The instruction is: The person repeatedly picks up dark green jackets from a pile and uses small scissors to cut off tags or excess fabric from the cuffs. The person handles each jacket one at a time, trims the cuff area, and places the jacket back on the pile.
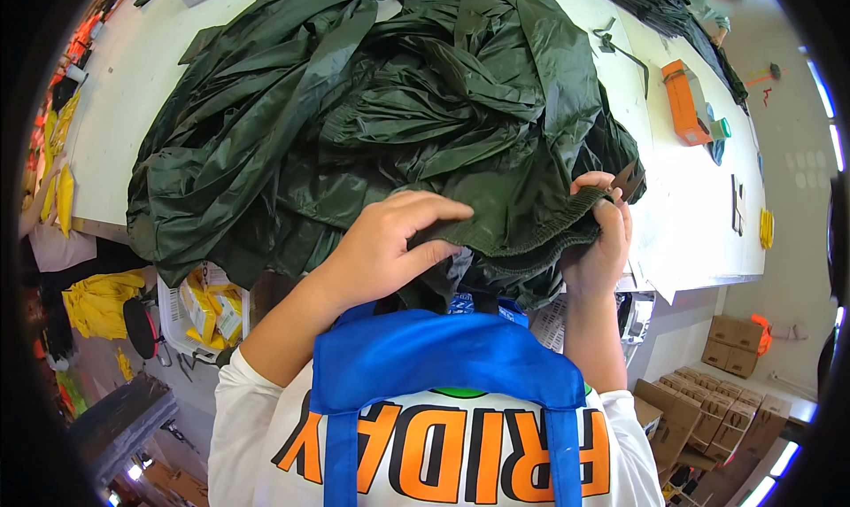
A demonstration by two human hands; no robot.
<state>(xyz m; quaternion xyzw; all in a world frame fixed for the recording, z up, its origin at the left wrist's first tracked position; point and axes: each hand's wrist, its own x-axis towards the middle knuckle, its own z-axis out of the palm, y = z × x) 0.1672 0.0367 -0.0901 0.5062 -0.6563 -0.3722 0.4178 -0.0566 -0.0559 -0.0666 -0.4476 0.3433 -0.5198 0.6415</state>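
Observation:
A large heap of dark green, shiny, waterproof-looking garments (443, 108) covers the middle of the table in front of me. My right hand (602, 232) pinches the ribbed, gathered elastic edge (540, 232) of one garment between thumb and fingers. A pair of small metal thread snips (629, 181) sticks out from the same hand, pointing up and away; its grip end is hidden. My left hand (385, 241) rests at the left end of that edge, its thumb and index finger apart and touching the cloth. Its other fingers are partly hidden.
The white table (106, 153) carries an orange box (686, 102) at the right and a green-capped container (720, 129) beside it. Below the left table edge stands a white basket (181, 325) with yellow packets. Cardboard boxes (708, 410) are stacked at lower right.

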